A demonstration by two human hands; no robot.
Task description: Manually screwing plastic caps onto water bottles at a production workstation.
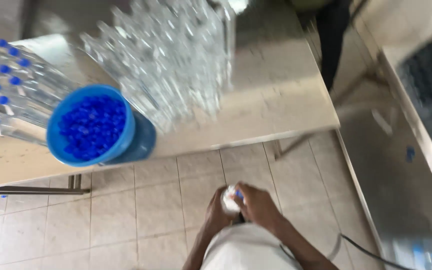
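Hands: two, both yours, low in the view over your lap. Your left hand point(217, 212) wraps the body of one clear bottle point(230, 202); your right hand point(257, 204) sits on top of it.
Grip: your left fingers are clamped round the bottle; your right fingertips are pinched on one blue cap point(238, 194) at the bottle's mouth.
Pose: your forearms come up from the bottom edge and meet at the bottle, wrists bent inward, above the tiled floor point(141, 215).
Cable: one dark cable point(363, 250) runs along the floor just right of your right arm.
Bowl: one blue bowl point(92, 125) at the near edge of the table point(271, 100), full of loose blue caps, too many and too blurred to count.
Capped bottles: about ten capped bottles point(6, 80) lying in rows to the left of the bowl.
Uncapped bottles: a dense cluster of empty clear bottles point(171, 60) behind the bowl, too blurred to count.
Far: one person's dark trouser leg point(332, 40) beyond the table's far right corner.
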